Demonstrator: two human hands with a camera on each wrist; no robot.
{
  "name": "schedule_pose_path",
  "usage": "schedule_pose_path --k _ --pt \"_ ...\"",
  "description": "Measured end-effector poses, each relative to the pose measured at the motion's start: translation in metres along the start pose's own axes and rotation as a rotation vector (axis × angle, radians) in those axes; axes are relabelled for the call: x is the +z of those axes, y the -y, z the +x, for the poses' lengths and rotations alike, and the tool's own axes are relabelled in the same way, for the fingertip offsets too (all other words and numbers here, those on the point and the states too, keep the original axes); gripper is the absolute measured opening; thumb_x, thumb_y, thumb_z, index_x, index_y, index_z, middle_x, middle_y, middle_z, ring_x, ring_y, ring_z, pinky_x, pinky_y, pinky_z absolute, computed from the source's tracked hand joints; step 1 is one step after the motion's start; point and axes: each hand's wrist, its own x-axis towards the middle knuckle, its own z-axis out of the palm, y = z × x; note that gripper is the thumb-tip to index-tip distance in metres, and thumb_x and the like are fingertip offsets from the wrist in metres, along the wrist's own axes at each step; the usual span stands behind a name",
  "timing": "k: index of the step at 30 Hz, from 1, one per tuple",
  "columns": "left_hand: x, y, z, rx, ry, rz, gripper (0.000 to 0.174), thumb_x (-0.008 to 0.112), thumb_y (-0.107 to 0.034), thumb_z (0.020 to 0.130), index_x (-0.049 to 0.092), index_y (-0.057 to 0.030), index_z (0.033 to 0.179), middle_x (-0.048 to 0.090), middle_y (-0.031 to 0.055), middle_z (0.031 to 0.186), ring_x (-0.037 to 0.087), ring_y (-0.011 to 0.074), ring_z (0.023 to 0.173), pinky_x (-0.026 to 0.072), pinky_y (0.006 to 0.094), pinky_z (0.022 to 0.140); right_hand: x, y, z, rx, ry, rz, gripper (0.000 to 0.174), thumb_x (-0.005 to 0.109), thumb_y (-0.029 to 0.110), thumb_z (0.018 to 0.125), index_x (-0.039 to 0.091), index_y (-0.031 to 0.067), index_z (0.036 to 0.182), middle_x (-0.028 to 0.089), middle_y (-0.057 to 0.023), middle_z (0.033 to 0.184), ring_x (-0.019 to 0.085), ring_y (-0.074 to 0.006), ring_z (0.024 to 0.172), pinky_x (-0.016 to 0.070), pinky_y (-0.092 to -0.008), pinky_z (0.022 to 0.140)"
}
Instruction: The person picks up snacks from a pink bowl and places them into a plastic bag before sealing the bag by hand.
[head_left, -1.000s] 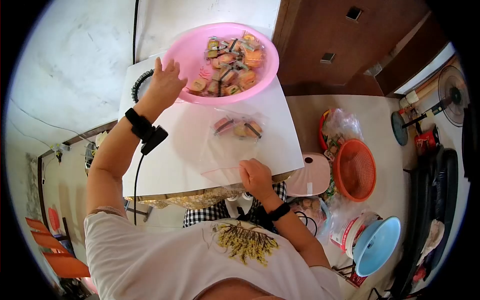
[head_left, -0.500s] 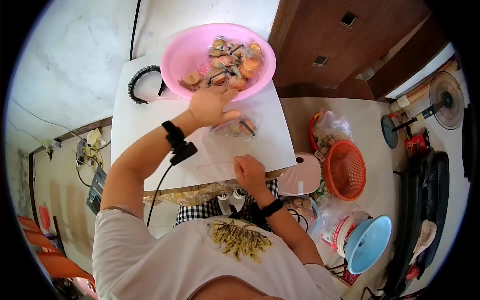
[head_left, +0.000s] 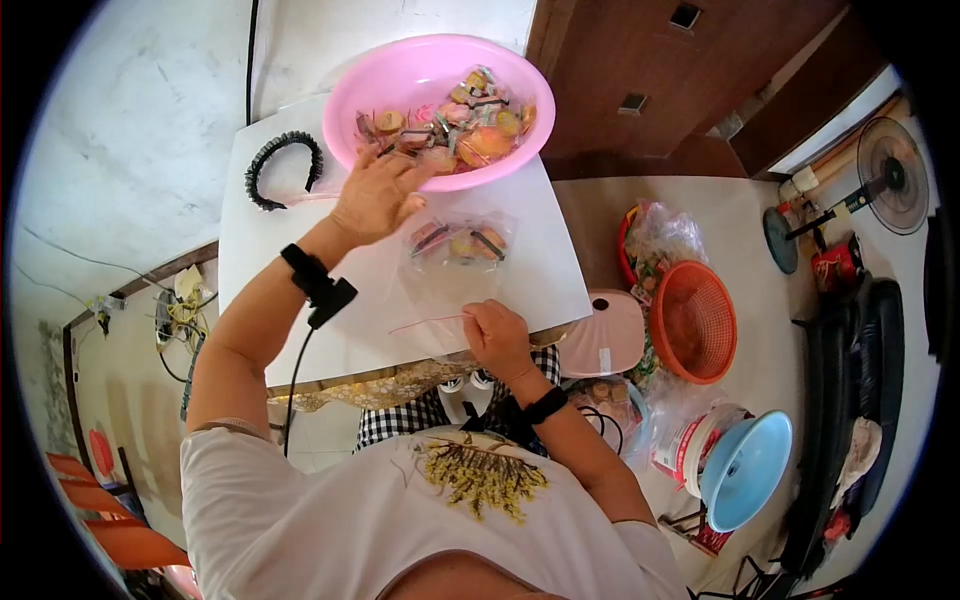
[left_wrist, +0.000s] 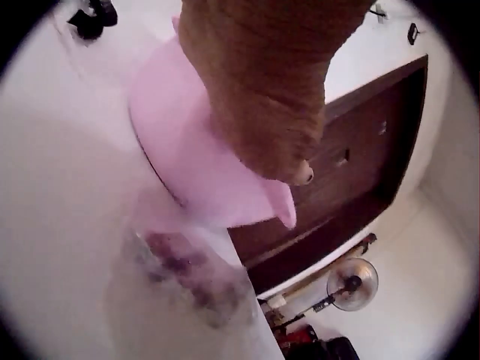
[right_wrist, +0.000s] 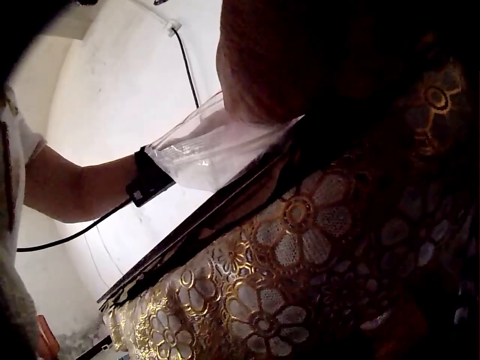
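Note:
A pink basin (head_left: 350,85) holds a heap of small clear-wrapped packets (head_left: 490,140), orange and yellow inside with dark strips. My left hand (head_left: 375,200) is at the basin's near rim, its fingers loosely extended over the packets and the thumb apart. In the left wrist view, that hand hides part of the basin (left_wrist: 180,142). My right hand (head_left: 498,340) pinches the mouth of a clear plastic bag (head_left: 440,290) at the table's near edge. The bag lies flat, with several wrapped packets (head_left: 460,242) at its far end. The right wrist view shows the bag's film (right_wrist: 214,154) stretching from the hand.
A black ruffled headband (head_left: 262,170) lies on the white table (head_left: 300,330), left of the basin. Right of the table, on the floor, are a pink lidded bin (head_left: 605,335), an orange basket (head_left: 692,320) and a blue basin (head_left: 745,470). A fan (head_left: 890,175) stands farther off.
My left hand has gone from left of the basin to above the bag, then back to the basin's near rim. Packets in the basin have shifted. My right hand keeps its hold on the bag.

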Motion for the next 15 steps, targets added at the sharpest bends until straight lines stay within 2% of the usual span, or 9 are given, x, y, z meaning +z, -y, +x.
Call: schedule_pose_path --k 2,4,6,9,11,13,15 --pt "-0.002 0.025 -0.006 -0.043 0.086 -0.062 0.042 0.049 -0.034 0.094 0.055 -0.0129 0.129 0.057 0.0104 0.122 0.050 0.0285 0.116 0.0293 0.0507 0.105 0.001 -0.001 0.000 -0.003 -0.003 0.005 0.009 0.062 0.012 0.086 0.060 0.0071 0.093 0.058 -0.0108 0.076 0.058 -0.0319 0.065 0.0475 -0.0409 0.056" --pt "-0.008 0.048 -0.008 -0.113 0.128 -0.091 0.033 0.051 -0.029 0.092 0.060 -0.0107 0.118 0.059 0.0119 0.115 0.052 0.0291 0.114 0.0337 0.0524 0.100 0.000 0.001 0.001 -0.003 -0.001 -0.002 0.008 0.062 0.008 0.084 0.060 0.0053 0.092 0.057 -0.0114 0.074 0.057 -0.0322 0.064 0.0470 -0.0403 0.056" --pt "-0.023 0.062 0.010 -0.229 0.331 -0.037 0.028 0.052 -0.028 0.090 0.062 -0.0087 0.108 0.061 0.0136 0.110 0.056 0.0314 0.108 0.0405 0.0513 0.095 0.001 0.001 0.000 -0.002 -0.001 0.000 0.008 0.062 0.006 0.083 0.060 0.0045 0.091 0.057 -0.0118 0.073 0.057 -0.0325 0.064 0.0466 -0.0402 0.056" --pt "-0.016 0.057 0.044 -0.105 -0.021 -0.045 0.028 0.053 -0.027 0.088 0.061 -0.0065 0.104 0.063 0.0154 0.103 0.059 0.0341 0.101 0.0466 0.0484 0.087 0.002 0.000 0.000 -0.005 0.015 -0.007 0.008 0.061 0.007 0.083 0.059 0.0055 0.091 0.057 -0.0113 0.075 0.057 -0.0323 0.065 0.0467 -0.0409 0.057" --pt "-0.008 0.040 0.074 -0.126 0.092 -0.107 0.032 0.057 -0.017 0.087 0.059 -0.0018 0.115 0.062 0.0206 0.112 0.057 0.0367 0.106 0.0459 0.0465 0.089 0.001 -0.001 0.000 -0.004 0.036 -0.044 0.010 0.062 0.011 0.084 0.058 0.0071 0.092 0.058 -0.0103 0.076 0.058 -0.0317 0.066 0.0473 -0.0414 0.057" --pt "0.013 0.020 0.096 -0.121 0.067 -0.237 0.036 0.060 -0.019 0.085 0.059 -0.0011 0.116 0.061 0.0210 0.112 0.057 0.0369 0.106 0.0469 0.0462 0.089 0.002 -0.004 -0.001 -0.004 0.054 -0.058 0.010 0.062 0.011 0.084 0.058 0.0070 0.093 0.058 -0.0105 0.076 0.058 -0.0318 0.067 0.0474 -0.0416 0.057" --pt "0.026 0.001 0.118 -0.230 0.155 -0.257 0.037 0.058 -0.022 0.084 0.057 -0.0020 0.115 0.062 0.0211 0.105 0.058 0.0360 0.105 0.0476 0.0478 0.087 0.001 -0.003 -0.001 -0.009 0.055 -0.061 0.010 0.062 0.010 0.084 0.058 0.0068 0.093 0.058 -0.0107 0.076 0.058 -0.0319 0.067 0.0475 -0.0417 0.057"
